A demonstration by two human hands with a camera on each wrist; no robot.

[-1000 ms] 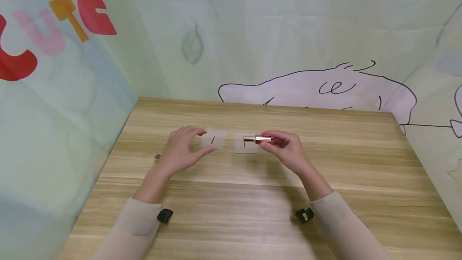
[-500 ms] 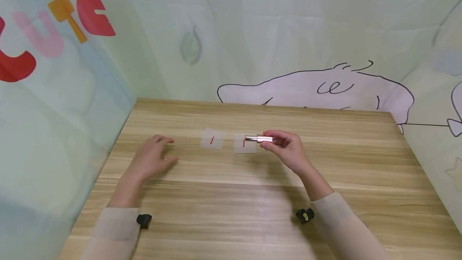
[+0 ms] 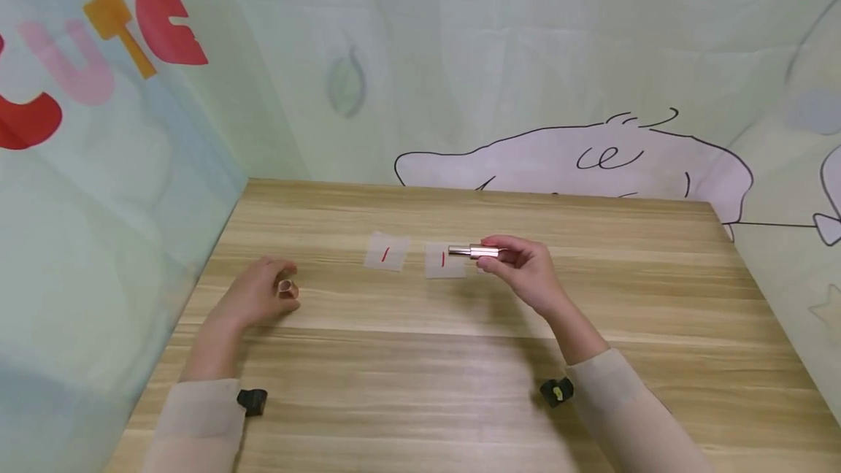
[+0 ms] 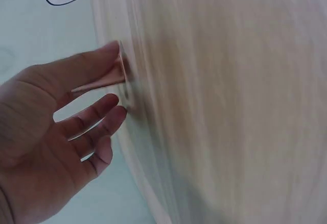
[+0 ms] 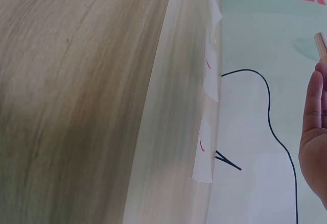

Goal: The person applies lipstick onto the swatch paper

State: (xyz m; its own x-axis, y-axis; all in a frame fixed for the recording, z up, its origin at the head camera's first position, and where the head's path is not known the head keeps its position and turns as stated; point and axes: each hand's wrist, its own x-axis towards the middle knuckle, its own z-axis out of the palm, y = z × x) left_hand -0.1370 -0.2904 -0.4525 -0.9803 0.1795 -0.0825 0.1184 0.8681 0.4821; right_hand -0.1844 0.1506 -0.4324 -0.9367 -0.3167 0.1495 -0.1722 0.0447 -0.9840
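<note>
Between my left hand's (image 3: 252, 294) curved thumb and fingers, at the left of the table, is a small rose-gold lipstick cap (image 3: 287, 288). In the left wrist view the thumb lies against the cap (image 4: 116, 73), with other fingers curled below it. My right hand (image 3: 522, 272) pinches a metallic lipstick tube (image 3: 482, 251) by its right end. The tube lies level in the air and points left over a pale paper square (image 3: 436, 268) with a red stroke. In the right wrist view only the tube's end (image 5: 321, 44) shows above the fingers.
Another pale square (image 3: 394, 243) with a red stroke lies to the left, and a third (image 3: 485, 267) is mostly hidden under the tube. The wooden table (image 3: 394, 400) meets a printed cloth backdrop (image 3: 460, 71) at the back and left.
My left hand has moved left and down from beside the left paper square to the cap, and its fingers have drawn in around it. The right hand with the lipstick tube has barely moved.
</note>
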